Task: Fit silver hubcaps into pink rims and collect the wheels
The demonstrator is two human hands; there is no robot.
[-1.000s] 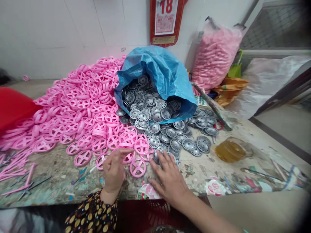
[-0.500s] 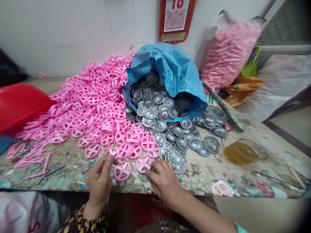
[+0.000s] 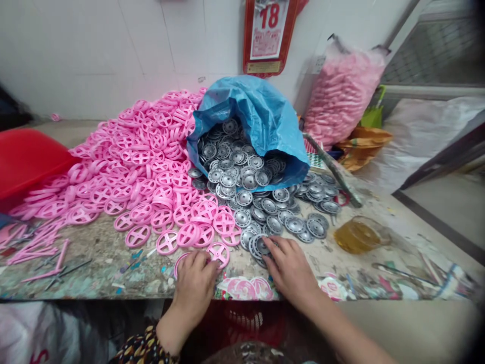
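Note:
My left hand (image 3: pixel 194 283) is closed at the bench's front, its fingers bent down over a pink four-spoked plastic wheel (image 3: pixel 179 263) that it partly covers. Its fingertips also touch the edge of a second pink wheel (image 3: pixel 220 253) just to the right. With thumb and fingers, my right hand (image 3: pixel 291 268) grips the rim of a grey hubcap-like disc (image 3: pixel 260 244) on top of a small stack. Behind my left hand spreads a big heap of pink wheels (image 3: pixel 151 146). More grey discs (image 3: pixel 248 177) spill from a blue plastic bag (image 3: pixel 265 111).
Round pink stickers (image 3: pixel 242 288) lie at the bench edge between my hands. On the right are a glass of amber liquid (image 3: pixel 356 236) and a stick (image 3: pixel 337 177). Leftward, a red tray (image 3: pixel 34 156) and pink rods (image 3: pixel 60 255). A clear bag of pink parts (image 3: pixel 343 91) stands behind.
My left hand has moved right, onto the pink wheels. My right hand has left a pink wheel and reached right to the grey discs. Round stickers now show between the hands.

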